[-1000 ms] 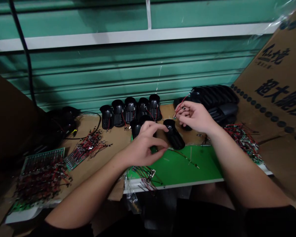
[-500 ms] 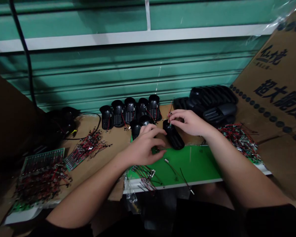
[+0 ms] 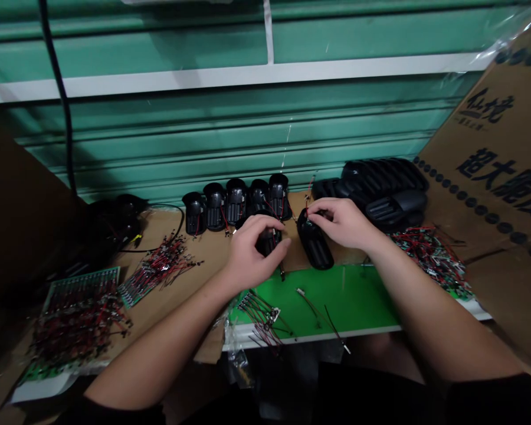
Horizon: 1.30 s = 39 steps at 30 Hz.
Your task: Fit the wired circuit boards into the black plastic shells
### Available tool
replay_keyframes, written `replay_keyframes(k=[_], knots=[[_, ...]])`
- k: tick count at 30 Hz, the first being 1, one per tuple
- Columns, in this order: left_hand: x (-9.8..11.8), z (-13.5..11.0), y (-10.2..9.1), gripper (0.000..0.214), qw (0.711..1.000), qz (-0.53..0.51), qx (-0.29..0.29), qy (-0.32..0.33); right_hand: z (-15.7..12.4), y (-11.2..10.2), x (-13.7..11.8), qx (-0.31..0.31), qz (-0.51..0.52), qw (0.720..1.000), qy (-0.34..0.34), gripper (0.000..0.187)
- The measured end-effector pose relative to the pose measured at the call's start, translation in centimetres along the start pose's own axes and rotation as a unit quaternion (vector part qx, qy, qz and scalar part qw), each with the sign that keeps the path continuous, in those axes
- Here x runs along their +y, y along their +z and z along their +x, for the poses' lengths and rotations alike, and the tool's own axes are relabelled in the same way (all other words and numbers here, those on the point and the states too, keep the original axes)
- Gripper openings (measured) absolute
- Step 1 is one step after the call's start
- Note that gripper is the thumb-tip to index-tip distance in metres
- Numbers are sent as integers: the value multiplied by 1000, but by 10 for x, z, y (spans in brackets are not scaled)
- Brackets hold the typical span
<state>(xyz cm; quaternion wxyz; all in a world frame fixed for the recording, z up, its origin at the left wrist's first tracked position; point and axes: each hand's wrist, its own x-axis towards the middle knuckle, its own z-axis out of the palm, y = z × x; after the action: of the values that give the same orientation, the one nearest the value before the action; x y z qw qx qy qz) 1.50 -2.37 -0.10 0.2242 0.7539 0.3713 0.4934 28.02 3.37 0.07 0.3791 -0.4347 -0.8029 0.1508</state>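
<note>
My right hand (image 3: 338,221) pinches a small wired part (image 3: 308,213) at the upper end of a black plastic housing (image 3: 316,245), and thin red and black wires rise above the fingertips. What exactly the fingertips grip is small and partly covered. To its left, my left hand (image 3: 256,251) is held with thumb and fingers apart, over another black housing (image 3: 269,241) with a wire lead in it. That housing is partly hidden behind the fingers. On the green board (image 3: 358,295) below lie loose wire leads (image 3: 310,304) and a bunch of wired small boards (image 3: 261,316).
A row of black housings (image 3: 236,203) with wires stands along the green shutter (image 3: 181,136). More black shells (image 3: 380,183) are stacked at right, beside a wire pile (image 3: 433,257) and a cardboard box (image 3: 482,195). Wired circuit panels (image 3: 79,319) lie at left.
My left hand has shifted left and up, from above the green board to the housing beside it. My right hand stays at the same housing's upper end. The view has shifted slightly.
</note>
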Motion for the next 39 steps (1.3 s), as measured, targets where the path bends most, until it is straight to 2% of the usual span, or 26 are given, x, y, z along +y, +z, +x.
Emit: replay_keyframes(k=[2,4,6,8,11,14,20,24,27,31,36,39], knots=[[0,1,2,36,995,-59,32,-68,-2,2,-13,60,66,996,4,15],[1,3,4,55,980,-144,39,-133,-6,7,-30,102,124,987,4,13],[4,5,5,75,954,-224,12,-201,-11,16,-45,120,152,981,-3,13],[10,6,4,89,918,-287,-49,-270,-16,25,-54,133,165,977,-12,11],[19,5,3,88,859,-362,-132,-338,-20,36,-59,143,165,976,-7,11],[25,4,5,73,830,-399,-134,-367,-20,40,-61,144,162,976,-10,12],[19,8,6,45,826,-397,-30,-399,-19,29,-66,177,151,971,-63,12],[13,11,3,48,829,-391,1,-400,-24,29,-62,125,155,979,-42,14],[12,11,4,55,828,-403,8,-390,-26,33,-63,99,167,979,-63,12],[12,9,6,58,824,-420,6,-382,-23,35,-67,97,163,975,-115,8],[9,7,6,57,843,-396,17,-364,-21,31,-67,72,158,979,-105,9],[7,7,6,58,843,-393,15,-368,-21,28,-65,59,150,981,-111,10]])
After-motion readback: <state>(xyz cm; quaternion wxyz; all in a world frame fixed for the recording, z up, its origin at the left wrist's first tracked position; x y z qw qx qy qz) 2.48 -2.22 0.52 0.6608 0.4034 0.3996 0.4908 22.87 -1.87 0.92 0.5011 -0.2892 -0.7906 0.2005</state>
